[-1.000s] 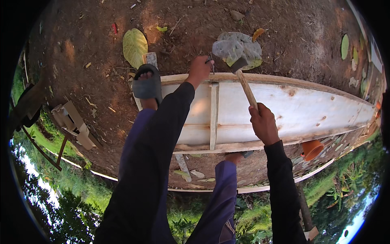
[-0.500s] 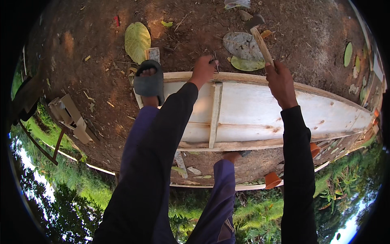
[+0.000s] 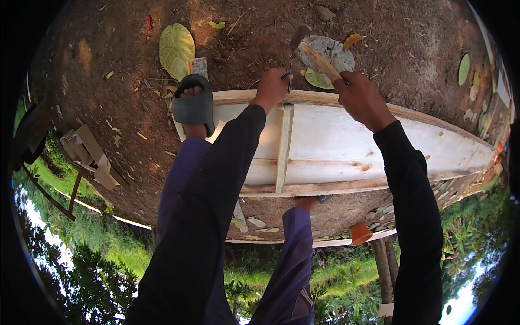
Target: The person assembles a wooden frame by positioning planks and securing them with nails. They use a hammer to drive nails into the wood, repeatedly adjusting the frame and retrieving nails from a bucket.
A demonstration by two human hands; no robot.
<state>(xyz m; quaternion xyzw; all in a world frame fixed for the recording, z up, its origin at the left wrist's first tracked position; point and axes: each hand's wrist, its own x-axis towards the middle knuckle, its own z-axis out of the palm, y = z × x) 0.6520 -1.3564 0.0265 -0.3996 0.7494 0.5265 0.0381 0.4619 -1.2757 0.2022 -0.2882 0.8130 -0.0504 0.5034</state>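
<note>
My left hand (image 3: 272, 86) is closed at the far rim of a long, pointed wooden frame (image 3: 411, 111), pinching a thin dark nail (image 3: 290, 81) against the wood. The nail's lower end is hard to make out. In my right hand (image 3: 364, 97), fingers wrapped around it, is a hammer (image 3: 320, 60) with a pale wooden handle. Its dark head hangs to the upper right of the nail, apart from it. Inside the frame lies a whitish panel (image 3: 330, 146), crossed by a wooden brace (image 3: 285, 149) below my left hand.
My sandalled foot (image 3: 194, 105) stands at the frame's left, beside a wood offcut (image 3: 200, 66). Large leaves (image 3: 177, 51) lie on the brown soil. Cardboard pieces (image 3: 89, 154) are at the left. An orange pot (image 3: 360, 234) sits beyond the frame's lower edge, near greenery.
My right hand has swung the hammer leftward, bringing its head nearer the nail. My left hand stays at the rim with the nail. The whole view has shifted slightly.
</note>
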